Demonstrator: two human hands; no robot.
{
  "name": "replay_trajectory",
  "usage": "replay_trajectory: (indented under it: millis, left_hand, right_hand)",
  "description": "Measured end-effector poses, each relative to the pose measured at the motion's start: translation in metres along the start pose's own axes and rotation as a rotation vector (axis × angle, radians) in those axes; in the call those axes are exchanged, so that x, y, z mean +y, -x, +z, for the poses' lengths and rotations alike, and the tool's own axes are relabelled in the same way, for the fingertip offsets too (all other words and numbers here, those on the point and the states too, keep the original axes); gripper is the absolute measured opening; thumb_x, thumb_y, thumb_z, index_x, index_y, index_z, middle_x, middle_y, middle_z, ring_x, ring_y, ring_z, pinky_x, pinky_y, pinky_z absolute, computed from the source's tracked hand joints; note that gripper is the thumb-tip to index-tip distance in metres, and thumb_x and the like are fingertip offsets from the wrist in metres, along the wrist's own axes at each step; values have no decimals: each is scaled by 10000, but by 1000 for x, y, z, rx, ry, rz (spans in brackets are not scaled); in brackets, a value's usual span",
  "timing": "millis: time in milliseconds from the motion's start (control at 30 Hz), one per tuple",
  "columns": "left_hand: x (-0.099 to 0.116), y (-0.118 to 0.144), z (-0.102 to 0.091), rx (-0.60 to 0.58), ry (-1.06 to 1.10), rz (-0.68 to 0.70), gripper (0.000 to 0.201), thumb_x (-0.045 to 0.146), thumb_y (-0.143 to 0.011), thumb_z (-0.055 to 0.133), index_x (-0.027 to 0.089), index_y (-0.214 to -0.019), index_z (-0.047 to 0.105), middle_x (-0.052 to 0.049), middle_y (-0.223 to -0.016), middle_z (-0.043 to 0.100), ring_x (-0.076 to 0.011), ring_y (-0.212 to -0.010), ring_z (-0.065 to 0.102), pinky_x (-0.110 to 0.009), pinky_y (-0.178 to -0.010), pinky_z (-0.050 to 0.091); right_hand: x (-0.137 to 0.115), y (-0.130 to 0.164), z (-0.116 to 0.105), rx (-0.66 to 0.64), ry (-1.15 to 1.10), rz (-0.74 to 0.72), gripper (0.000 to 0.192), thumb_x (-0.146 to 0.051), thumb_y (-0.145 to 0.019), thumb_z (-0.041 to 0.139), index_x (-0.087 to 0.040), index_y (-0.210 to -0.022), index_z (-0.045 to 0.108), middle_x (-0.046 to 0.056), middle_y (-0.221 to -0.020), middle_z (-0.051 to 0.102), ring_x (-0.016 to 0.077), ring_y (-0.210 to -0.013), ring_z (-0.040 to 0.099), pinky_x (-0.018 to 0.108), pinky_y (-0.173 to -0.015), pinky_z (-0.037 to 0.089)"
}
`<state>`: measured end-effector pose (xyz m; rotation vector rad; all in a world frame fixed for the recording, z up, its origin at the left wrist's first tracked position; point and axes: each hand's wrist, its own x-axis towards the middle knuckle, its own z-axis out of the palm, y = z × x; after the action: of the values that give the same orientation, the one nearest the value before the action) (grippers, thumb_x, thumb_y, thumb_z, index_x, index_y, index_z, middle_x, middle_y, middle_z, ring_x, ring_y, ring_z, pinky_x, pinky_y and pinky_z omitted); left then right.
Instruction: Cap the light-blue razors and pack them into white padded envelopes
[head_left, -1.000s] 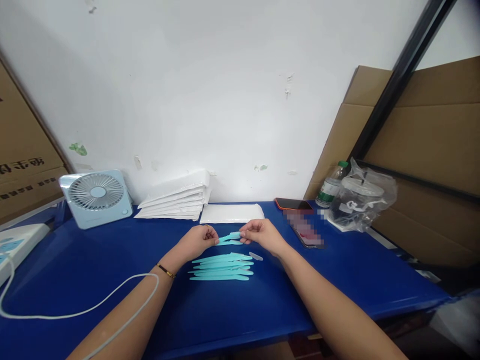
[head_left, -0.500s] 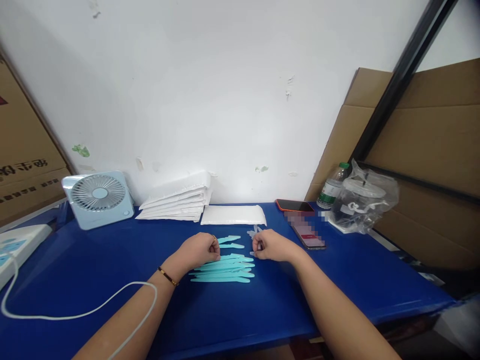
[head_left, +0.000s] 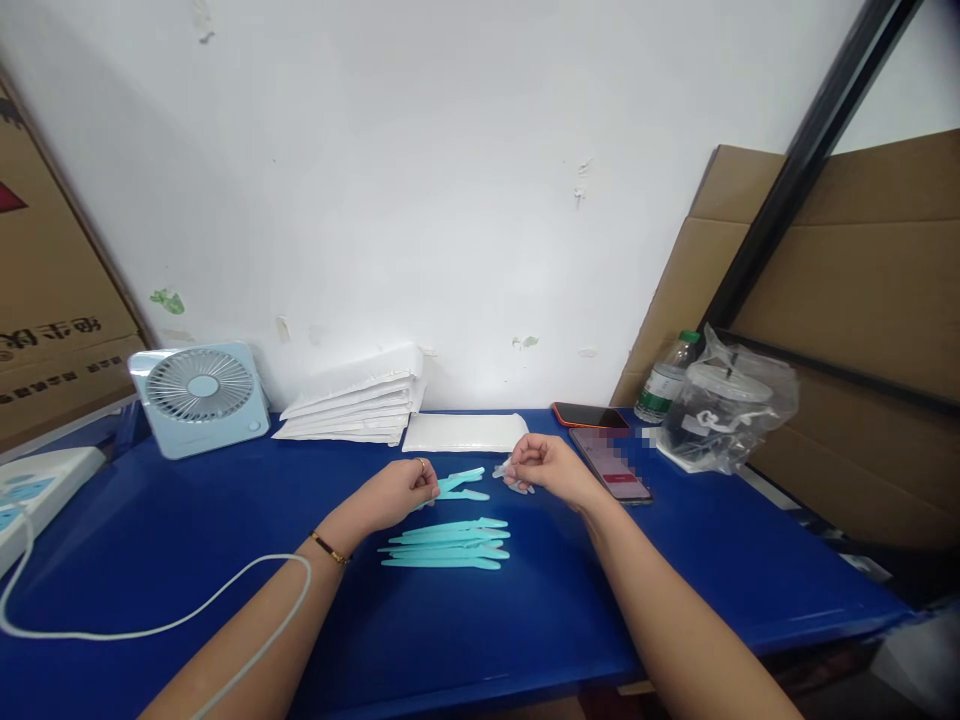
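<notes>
My left hand [head_left: 401, 489] pinches the handle end of a turquoise plastic stick [head_left: 459, 479] held just above the blue table [head_left: 525, 600]. A second turquoise stick [head_left: 463, 495] lies right under it. My right hand [head_left: 546, 467] is closed on small clear plastic caps [head_left: 508, 472], a short way right of the stick's tip. A row of several turquoise sticks [head_left: 446, 543] lies flat on the table, nearer to me than both hands.
A small blue fan [head_left: 200, 396] stands at the back left, with a stack of white envelopes [head_left: 354, 408] and a flat white packet [head_left: 463, 432] beside it. Two phones [head_left: 607, 455], a water bottle [head_left: 664, 380] and a bagged cup [head_left: 724, 403] sit at the right. A white cable [head_left: 150, 625] crosses the left.
My left hand has lifted off the row with one turquoise stick. My right hand picked up clear caps and rose to meet it. The camera tipped slightly.
</notes>
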<state>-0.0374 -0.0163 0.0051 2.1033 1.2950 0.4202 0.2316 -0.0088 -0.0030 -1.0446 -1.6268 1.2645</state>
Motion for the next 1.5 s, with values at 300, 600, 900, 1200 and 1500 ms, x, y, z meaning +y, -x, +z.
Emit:
replay_trajectory:
  millis: [300,600,900,1200,1500]
  left_hand:
    - [3,0,-7,-39,360,-61,261,419,-747,489,166,-808,505,-1,-756,566,-115,-635,504,-219,-557,355]
    - [1,0,-8,-105,505,-138,280,429,-699,566,172,-797,516,38,-690,511,-72,-546,390,-201,-496,285]
    - [11,3,-8,-151,539,-149,328,474,-691,583,160,-743,503,40,-644,474,-61,-519,358,-193,-481,270]
    - [5,-4,3,60,165,-69,223,379,-750,464,167,-760,531,1,-686,557,-112,-590,471,-230,-554,348]
    - [10,0,3,211,-351,-64,146,302,-761,499,210,-802,605,-29,-825,646,-169,-754,572,-251,-624,363]
  right_hand:
    - [-3,2,5,227,360,-495,70,-186,-725,625,-182,-682,680,59,-775,683,177,-756,646,291,-695,510]
    - [-8,6,13,185,700,-763,211,-71,-762,534,-209,-716,687,33,-799,694,138,-783,654,228,-696,508]
    - [-8,6,22,112,733,-895,231,-48,-777,503,-202,-740,671,33,-816,703,123,-806,657,216,-730,519]
    - [-1,-1,10,98,800,-621,190,-123,-768,567,-222,-892,671,49,-1020,639,152,-927,606,259,-794,476]
    - [14,-9,-19,144,1015,-192,174,-122,-747,551,-200,-809,693,32,-829,620,131,-720,566,224,-644,397]
